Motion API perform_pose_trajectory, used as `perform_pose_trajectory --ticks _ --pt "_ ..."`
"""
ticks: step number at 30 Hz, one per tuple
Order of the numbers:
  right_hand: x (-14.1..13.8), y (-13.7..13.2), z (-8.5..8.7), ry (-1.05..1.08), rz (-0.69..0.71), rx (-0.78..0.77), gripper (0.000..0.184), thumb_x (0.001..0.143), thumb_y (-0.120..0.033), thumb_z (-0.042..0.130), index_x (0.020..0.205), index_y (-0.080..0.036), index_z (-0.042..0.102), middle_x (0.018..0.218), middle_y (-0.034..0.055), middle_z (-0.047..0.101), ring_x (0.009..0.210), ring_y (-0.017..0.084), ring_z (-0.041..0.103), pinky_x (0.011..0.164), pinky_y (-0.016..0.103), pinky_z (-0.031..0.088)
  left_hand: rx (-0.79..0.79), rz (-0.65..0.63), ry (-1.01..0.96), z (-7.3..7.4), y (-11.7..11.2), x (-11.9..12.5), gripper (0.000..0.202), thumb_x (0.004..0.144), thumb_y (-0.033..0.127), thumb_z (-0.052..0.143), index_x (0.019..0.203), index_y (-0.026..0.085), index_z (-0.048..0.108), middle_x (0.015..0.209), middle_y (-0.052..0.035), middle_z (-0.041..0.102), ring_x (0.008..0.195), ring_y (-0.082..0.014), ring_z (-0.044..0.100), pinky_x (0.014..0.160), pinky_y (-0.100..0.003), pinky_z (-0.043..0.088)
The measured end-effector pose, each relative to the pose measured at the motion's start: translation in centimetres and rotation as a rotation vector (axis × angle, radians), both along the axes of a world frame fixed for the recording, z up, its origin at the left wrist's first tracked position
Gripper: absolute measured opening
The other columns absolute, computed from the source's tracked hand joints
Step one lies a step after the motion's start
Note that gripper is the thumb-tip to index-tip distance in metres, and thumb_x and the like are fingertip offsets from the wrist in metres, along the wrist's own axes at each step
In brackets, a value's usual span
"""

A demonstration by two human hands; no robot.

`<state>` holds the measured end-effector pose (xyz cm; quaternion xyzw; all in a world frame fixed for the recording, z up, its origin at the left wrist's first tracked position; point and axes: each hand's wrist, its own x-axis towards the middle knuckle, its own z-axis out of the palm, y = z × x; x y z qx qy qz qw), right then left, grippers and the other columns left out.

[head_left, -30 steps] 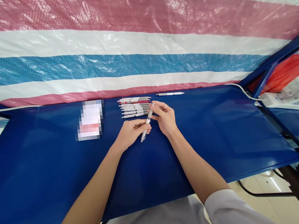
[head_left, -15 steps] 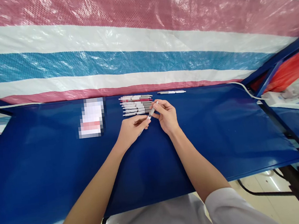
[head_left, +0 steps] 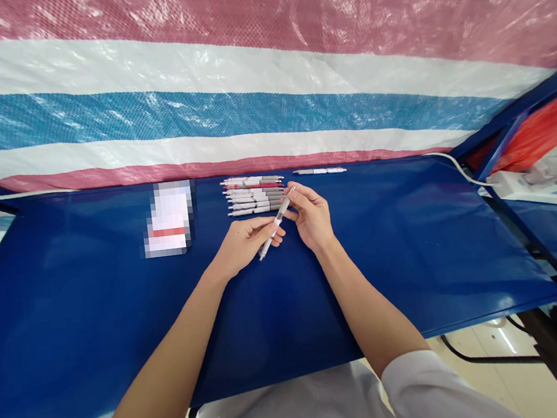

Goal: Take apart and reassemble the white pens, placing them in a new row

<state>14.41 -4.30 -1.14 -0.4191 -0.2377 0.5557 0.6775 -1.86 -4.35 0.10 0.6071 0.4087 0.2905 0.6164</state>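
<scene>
Both my hands hold one white pen (head_left: 275, 225) slanted above the blue table (head_left: 93, 310). My left hand (head_left: 247, 243) pinches its lower part, fingers curled round the barrel. The fingertips of my right hand (head_left: 312, 215) are closed on its upper end. Just behind the hands lies a neat row of several white and grey pens (head_left: 254, 195), one with a red band. A single white pen (head_left: 319, 171) lies apart at the table's far edge.
A blurred white card or packet (head_left: 168, 219) lies left of the pen row. A striped red, white and blue tarp (head_left: 243, 79) hangs behind the table. At right are a white cable (head_left: 455, 169), a red bag (head_left: 541, 129) and a second blue shelf.
The pen was drawn up into my left hand half a second ago; now its lower end sticks out below the fingers again. Both hands stayed in place.
</scene>
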Motion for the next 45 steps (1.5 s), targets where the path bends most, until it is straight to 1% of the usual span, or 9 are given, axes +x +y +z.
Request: perform_pose_trajectory --ticks 3,9,19,25,30,33,37,41,45 --pt "0.1 -0.1 0.2 0.026 -0.018 0.01 0.024 0.067 -0.031 0.078 0.089 -0.025 0.073 0.085 -0.0039 0.073 0.073 0.011 0.067 0.058 0.021 0.058 -0.06 -0.034 -0.036 0.3 -0.1 -0.1 0.037 0.084 0.05 0.067 0.095 0.015 0.073 0.086 -0.0081 0.075 0.072 -0.0194 0.07 0.072 -0.033 0.058" --pt "0.2 -0.1 0.1 -0.028 -0.022 0.042 0.026 0.07 -0.036 0.075 0.094 -0.026 0.071 0.093 -0.0024 0.073 0.08 0.012 0.067 0.06 0.022 0.057 -0.179 -0.12 -0.125 0.4 -0.1 -0.4 0.05 0.085 0.047 0.066 0.123 0.015 0.062 0.084 -0.0069 0.072 0.072 -0.0189 0.07 0.072 -0.035 0.057" --pt "0.6 0.0 0.9 0.099 -0.103 0.117 0.026 0.072 -0.038 0.074 0.096 -0.029 0.068 0.094 -0.0047 0.071 0.093 0.015 0.072 0.071 0.025 0.06 -0.213 -0.19 -0.177 0.2 0.1 -0.9 0.038 0.088 0.042 0.066 0.115 0.016 0.063 0.084 -0.0066 0.071 0.079 -0.0204 0.071 0.08 -0.04 0.058" --pt "2.0 0.5 1.6 -0.006 -0.24 0.108 0.028 0.074 -0.038 0.073 0.1 -0.029 0.068 0.097 -0.0038 0.072 0.089 0.014 0.071 0.073 0.028 0.06 -0.271 -0.16 -0.209 0.2 0.3 -1.4 0.04 0.085 0.042 0.07 0.114 0.015 0.064 0.091 -0.011 0.074 0.084 -0.0229 0.072 0.084 -0.043 0.056" --pt "3.2 -0.1 1.5 -0.561 -0.137 0.151 0.023 0.071 -0.036 0.078 0.091 -0.026 0.075 0.087 -0.0008 0.075 0.075 0.015 0.069 0.069 0.029 0.057 -0.307 -0.109 -0.28 0.6 0.5 -1.7 0.044 0.083 0.04 0.073 0.118 0.015 0.064 0.093 -0.0115 0.075 0.087 -0.023 0.072 0.087 -0.043 0.055" --pt "3.8 -0.8 1.0 -1.046 0.033 0.269 0.015 0.08 -0.037 0.07 0.093 -0.031 0.077 0.097 -0.0003 0.076 0.085 0.018 0.07 0.076 0.031 0.055 -0.314 -0.094 -0.295 0.7 0.7 -1.9 0.043 0.081 0.038 0.075 0.116 0.014 0.065 0.095 -0.0122 0.075 0.087 -0.0232 0.072 0.088 -0.043 0.055" --pt "4.2 -1.1 0.1 -1.557 0.165 0.368 0.021 0.092 -0.036 0.057 0.1 -0.033 0.076 0.107 0.0003 0.076 0.098 0.019 0.069 0.073 0.029 0.051 -0.313 -0.079 -0.3 0.3 1.0 -2.3 0.038 0.083 0.034 0.074 0.115 0.016 0.064 0.097 -0.0116 0.075 0.087 -0.0222 0.072 0.088 -0.042 0.056" --pt "4.2 -0.9 -0.1 -1.815 0.278 0.451 0.027 0.096 -0.033 0.049 0.103 -0.033 0.075 0.109 -0.0003 0.075 0.094 0.018 0.067 0.064 0.027 0.045 -0.331 -0.089 -0.29 0.1 1.1 -2.6 0.034 0.084 0.033 0.072 0.113 0.017 0.064 0.097 -0.01 0.074 0.087 -0.0215 0.072 0.088 -0.041 0.056" --pt "4.1 -0.9 0.4 -1.925 0.285 0.499 0.028 0.097 -0.03 0.047 0.104 -0.031 0.074 0.11 0.0006 0.075 0.093 0.017 0.064 0.061 0.027 0.041 -0.342 -0.101 -0.288 0.0 1.2 -2.7 0.035 0.084 0.033 0.073 0.113 0.017 0.064 0.097 -0.0105 0.074 0.088 -0.0219 0.072 0.089 -0.042 0.056"
